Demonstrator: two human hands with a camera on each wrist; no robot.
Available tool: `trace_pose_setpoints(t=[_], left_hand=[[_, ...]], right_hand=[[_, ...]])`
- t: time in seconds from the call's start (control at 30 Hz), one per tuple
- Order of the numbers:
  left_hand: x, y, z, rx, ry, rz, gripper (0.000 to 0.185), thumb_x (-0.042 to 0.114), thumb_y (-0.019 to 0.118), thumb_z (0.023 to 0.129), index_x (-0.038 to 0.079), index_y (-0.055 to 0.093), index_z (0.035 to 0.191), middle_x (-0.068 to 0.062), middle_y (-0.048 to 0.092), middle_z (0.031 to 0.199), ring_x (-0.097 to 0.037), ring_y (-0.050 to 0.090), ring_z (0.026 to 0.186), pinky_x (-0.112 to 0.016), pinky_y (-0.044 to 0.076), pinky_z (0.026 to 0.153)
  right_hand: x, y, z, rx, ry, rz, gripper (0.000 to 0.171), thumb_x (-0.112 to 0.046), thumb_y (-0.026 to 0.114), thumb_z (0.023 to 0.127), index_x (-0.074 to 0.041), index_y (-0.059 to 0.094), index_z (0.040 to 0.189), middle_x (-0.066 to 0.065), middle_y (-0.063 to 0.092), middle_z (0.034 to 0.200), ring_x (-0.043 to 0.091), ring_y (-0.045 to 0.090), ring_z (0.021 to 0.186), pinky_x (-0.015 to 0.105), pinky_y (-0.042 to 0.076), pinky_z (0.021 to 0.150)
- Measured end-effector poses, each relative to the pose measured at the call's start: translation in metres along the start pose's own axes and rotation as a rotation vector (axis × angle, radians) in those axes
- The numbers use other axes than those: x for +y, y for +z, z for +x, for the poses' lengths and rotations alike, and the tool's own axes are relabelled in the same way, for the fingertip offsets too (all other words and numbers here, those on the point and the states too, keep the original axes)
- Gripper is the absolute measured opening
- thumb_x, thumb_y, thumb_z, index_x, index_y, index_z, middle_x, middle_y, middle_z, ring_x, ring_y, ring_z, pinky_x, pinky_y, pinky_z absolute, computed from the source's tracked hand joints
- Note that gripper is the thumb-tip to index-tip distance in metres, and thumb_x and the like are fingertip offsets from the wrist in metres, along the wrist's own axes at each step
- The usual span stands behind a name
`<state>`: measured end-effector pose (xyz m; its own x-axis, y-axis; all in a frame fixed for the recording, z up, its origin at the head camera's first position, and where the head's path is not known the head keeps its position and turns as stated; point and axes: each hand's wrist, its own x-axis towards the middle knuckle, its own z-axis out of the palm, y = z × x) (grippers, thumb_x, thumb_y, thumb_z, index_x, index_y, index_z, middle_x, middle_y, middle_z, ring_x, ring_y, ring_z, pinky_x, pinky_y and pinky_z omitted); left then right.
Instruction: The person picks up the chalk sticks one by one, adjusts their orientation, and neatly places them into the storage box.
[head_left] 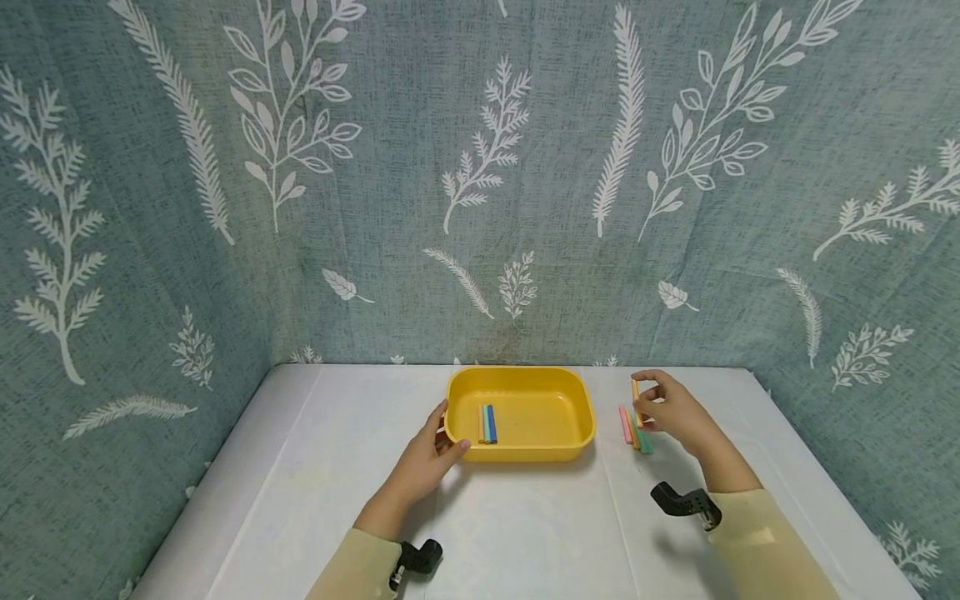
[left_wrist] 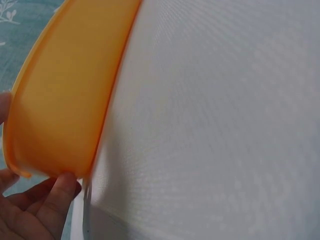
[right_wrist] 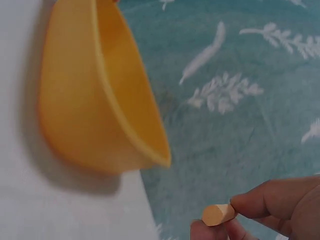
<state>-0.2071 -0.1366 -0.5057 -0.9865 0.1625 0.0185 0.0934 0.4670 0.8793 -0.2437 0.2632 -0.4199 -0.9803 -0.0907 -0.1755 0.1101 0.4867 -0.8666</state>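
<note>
left hand: grips left rim of yellow plastic tray, frame centre
right hand: pinches orange chalk stick upright
tray chalk sticks: 3
table chalk sticks: about 3

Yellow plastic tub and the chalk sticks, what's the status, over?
Left hand grips yellow plastic tub rim. Right hand pinches orange chalk stick. Nothing blocks the tub.
</note>
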Motion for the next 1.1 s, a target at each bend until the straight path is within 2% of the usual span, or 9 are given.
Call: trace_pose_setpoints(t=[0.37,0.53,0.83,1.1], left_hand=[[0.0,0.0,0.001,0.006,0.01,0.007,0.083,0.036,0.065,0.099,0.015,0.016,0.162,-0.021,0.038,0.155,-0.035,0.051,0.132,-0.046,0.046,0.107],[0.0,0.0,0.0,0.004,0.007,0.008,0.083,0.037,0.065,0.099,0.015,0.016,0.162,-0.022,0.037,0.155,-0.035,0.051,0.132,-0.047,0.045,0.107],[0.0,0.0,0.0,0.004,0.007,0.005,0.083,0.038,0.065,0.099,0.016,0.015,0.162,-0.021,0.037,0.156,-0.035,0.051,0.132,-0.047,0.045,0.107],[0.001,0.0,-0.001,0.001,0.007,0.0,0.084,0.038,0.065,0.099,0.016,0.015,0.162,-0.021,0.036,0.156,-0.035,0.05,0.133,-0.047,0.045,0.107]], right_hand=[[-0.043,0.028,0.013,-0.051,-0.086,0.066,0.054,-0.004,0.058,0.101,-0.001,0.036,0.149,0.018,0.052,0.106,0.029,0.065,0.088,0.042,0.061,0.08],[-0.056,0.045,0.019,-0.075,-0.083,0.09,0.051,-0.003,0.058,0.101,-0.004,0.039,0.148,0.018,0.053,0.108,0.028,0.064,0.089,0.044,0.06,0.082],[-0.074,0.075,0.028,-0.11,-0.082,0.136,0.051,-0.002,0.06,0.1,-0.006,0.042,0.147,0.018,0.053,0.107,0.029,0.064,0.087,0.046,0.06,0.083],[-0.076,0.101,0.035,-0.145,-0.083,0.162,0.048,-0.002,0.06,0.099,-0.008,0.045,0.145,0.018,0.055,0.109,0.032,0.066,0.089,0.047,0.06,0.082]])
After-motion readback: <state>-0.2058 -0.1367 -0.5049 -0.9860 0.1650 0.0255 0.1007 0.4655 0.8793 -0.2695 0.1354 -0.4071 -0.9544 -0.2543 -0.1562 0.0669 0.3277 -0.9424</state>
